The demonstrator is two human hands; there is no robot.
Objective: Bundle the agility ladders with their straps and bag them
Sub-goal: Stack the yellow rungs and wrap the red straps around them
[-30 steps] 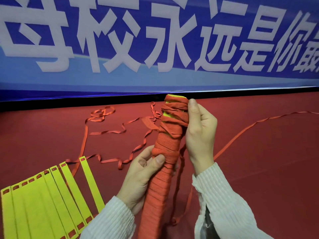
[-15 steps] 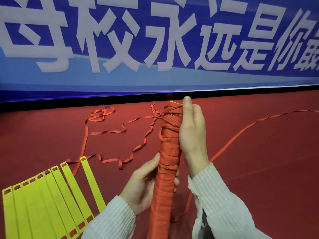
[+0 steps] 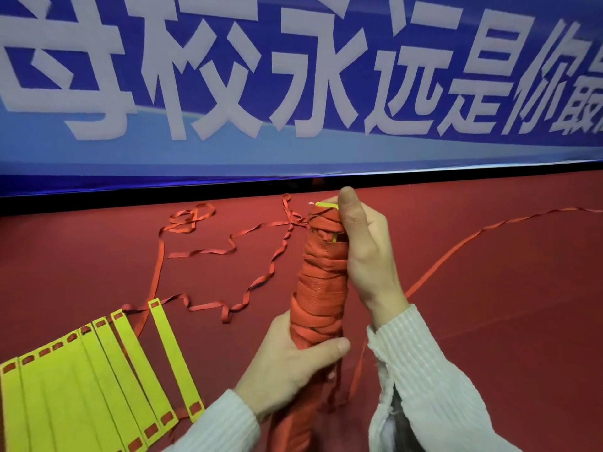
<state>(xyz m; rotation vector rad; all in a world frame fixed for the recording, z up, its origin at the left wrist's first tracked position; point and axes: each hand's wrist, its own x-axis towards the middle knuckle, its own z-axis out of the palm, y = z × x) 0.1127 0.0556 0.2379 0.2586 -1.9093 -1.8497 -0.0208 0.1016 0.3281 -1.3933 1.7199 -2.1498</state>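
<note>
Red floor mat [image 3: 489,321] runs back to a black edge strip [image 3: 130,199] under the banner; right half of the mat is mostly bare apart from one orange strap [image 3: 456,252] crossing it diagonally toward the far right edge. Left half is cluttered: loose orange strap [image 3: 228,249] snakes in loops between the far edge and the second ladder. Blue banner [image 3: 293,151] along the back carries large white Chinese characters, readable part "母校永远是你最", cut off at both frame edges. Wrapped ladder bundle [image 3: 321,288] sits centre frame, held off the mat, long axis near vertical with the top tipped slightly right and away from the person; orange strap wound round nearly its whole length, a sliver of yellow rung [image 3: 326,204] poking out at the top end, lower end dropping out of frame. Left hand [image 3: 293,363] grips the lower section, thumb across the front, fingers curled round the back. Right hand [image 3: 362,252] clasps the upper section from the right side, thumb straight up along the bundle to its top end, fingers wrapped behind out of sight. White ribbed sleeves [image 3: 424,380] on both arms. Second agility ladder [image 3: 81,386] lies flat at lower left, yellow rungs fanned side by side, long axes running near-to-far, strap threaded through the red-backed slots at the rung ends.
</note>
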